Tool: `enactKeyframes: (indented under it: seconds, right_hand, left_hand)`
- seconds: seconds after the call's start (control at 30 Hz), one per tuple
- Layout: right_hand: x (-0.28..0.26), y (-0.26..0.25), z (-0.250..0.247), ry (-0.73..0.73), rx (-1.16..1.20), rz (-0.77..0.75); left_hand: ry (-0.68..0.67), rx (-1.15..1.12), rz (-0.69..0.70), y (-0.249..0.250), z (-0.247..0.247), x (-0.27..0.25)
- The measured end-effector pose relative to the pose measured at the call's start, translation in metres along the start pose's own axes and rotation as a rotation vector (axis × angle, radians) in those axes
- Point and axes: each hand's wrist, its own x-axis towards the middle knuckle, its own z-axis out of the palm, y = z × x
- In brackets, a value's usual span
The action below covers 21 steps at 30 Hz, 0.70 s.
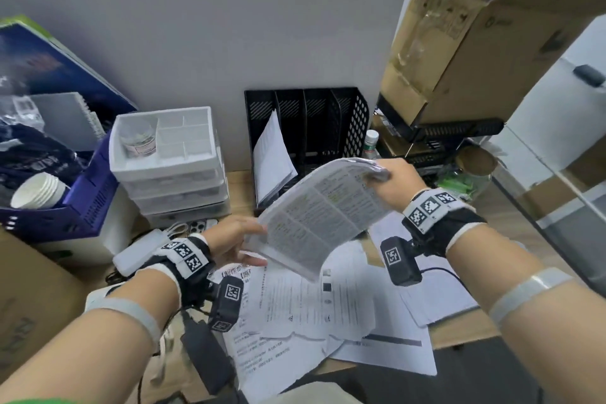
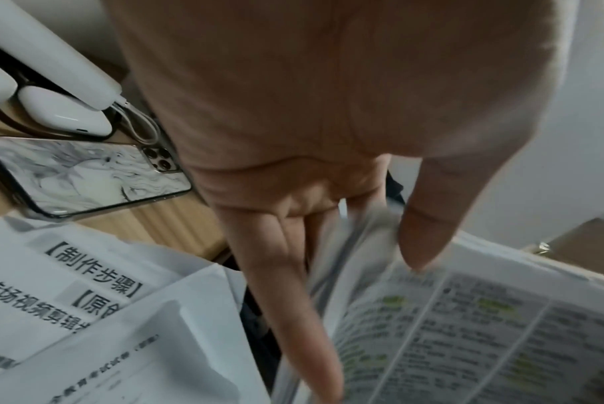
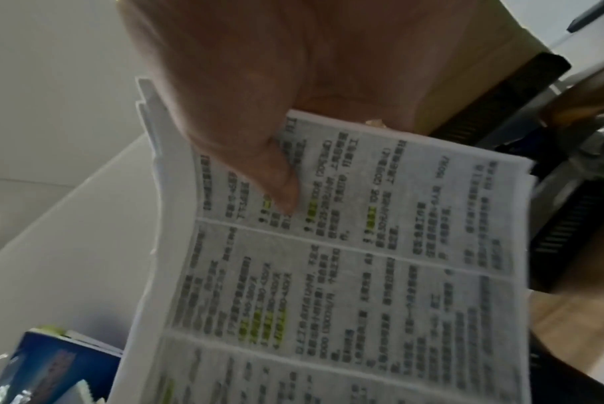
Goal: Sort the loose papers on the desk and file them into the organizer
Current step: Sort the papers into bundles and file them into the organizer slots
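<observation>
I hold a thin stack of printed sheets [image 1: 321, 210] with a grey table and yellow highlights, lifted and tilted above the desk. My left hand [image 1: 252, 239] pinches its near left corner, thumb [image 2: 421, 227] on top and fingers underneath. My right hand [image 1: 380, 177] pinches its far right edge, thumb [image 3: 280, 188] pressed on the print. Behind the stack, against the wall, stands the black mesh organizer [image 1: 347, 128]; one white sheet [image 1: 272, 157] leans in its leftmost slot. More loose papers [image 1: 311, 311] lie overlapped on the desk under my hands.
Left of the organizer is a white drawer unit [image 1: 170, 161], then a purple basket [image 1: 85, 203] with paper cups. A phone [image 2: 86, 175] and white charger [image 1: 141, 252] lie by my left wrist. Cardboard boxes [image 1: 475, 43] and a black rack [image 1: 459, 131] crowd the right.
</observation>
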Motion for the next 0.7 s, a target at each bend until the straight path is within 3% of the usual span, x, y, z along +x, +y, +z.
enactKeyframes:
  seconds: [0.07, 0.17, 0.23, 0.27, 0.37, 0.4, 0.47, 0.53, 0.57, 0.7]
  right_hand:
    - [0.004, -0.011, -0.007, 0.021, 0.000, -0.035]
    - [0.011, -0.027, -0.009, -0.004, -0.064, -0.119]
    - [0.015, -0.033, -0.009, -0.001, -0.111, -0.201]
    - [0.014, -0.035, -0.007, 0.047, -0.019, -0.183]
    - [0.011, -0.032, 0.001, 0.381, 0.151, 0.081]
    - [0.008, -0.031, 0.003, 0.387, 0.134, 0.216]
    - [0.001, -0.036, 0.009, 0.105, 0.321, 0.410]
    - [-0.009, -0.048, 0.017, -0.206, 0.668, 0.453]
    - [-0.014, -0.055, 0.018, -0.272, 0.743, 0.428]
    - [-0.012, -0.078, 0.016, -0.147, 0.916, 0.429]
  left_hand:
    - [-0.058, 0.065, 0.005, 0.005, 0.003, -0.005]
    - [-0.107, 0.363, 0.061, 0.003, 0.016, -0.007]
    - [-0.085, 0.494, 0.126, 0.001, 0.028, -0.008]
    - [-0.059, 0.497, 0.165, 0.000, 0.034, -0.007]
    - [0.027, 0.387, 0.215, 0.004, 0.050, -0.008]
    - [0.047, 0.350, 0.209, 0.005, 0.053, -0.008]
    - [0.092, 0.362, 0.228, 0.007, 0.058, -0.007]
    - [0.160, 0.445, 0.270, 0.010, 0.063, -0.004]
    - [0.191, 0.494, 0.293, 0.012, 0.067, -0.006]
    - [0.284, 0.761, 0.404, 0.016, 0.078, -0.005]
